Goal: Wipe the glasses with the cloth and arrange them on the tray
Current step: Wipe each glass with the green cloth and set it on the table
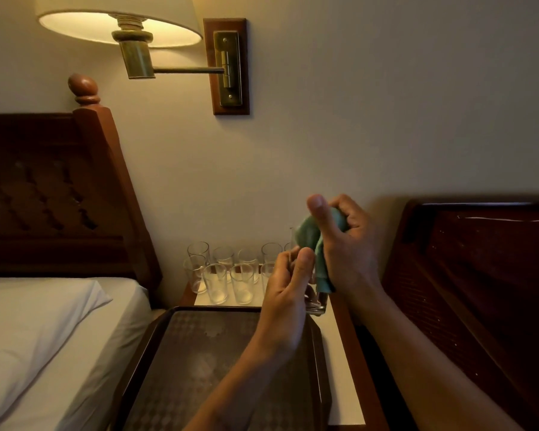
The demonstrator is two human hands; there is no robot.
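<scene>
My left hand [285, 293] grips a clear glass [316, 303] above the far right corner of the dark patterned tray [156, 343]; only the glass's thick base shows below my fingers. My right hand [346, 244] holds a green cloth [311, 241] bunched at the top of that glass, thumb raised over it. Several clear glasses [215, 283] stand upright in two rows on the nightstand behind the tray. Nothing stands on the tray.
The white-topped nightstand [343, 362] sits between a bed with white pillow [38, 318] on the left and a dark wooden headboard [479, 275] on the right. A wall lamp [122, 26] hangs above, lit. A carved headboard [59, 194] stands at left.
</scene>
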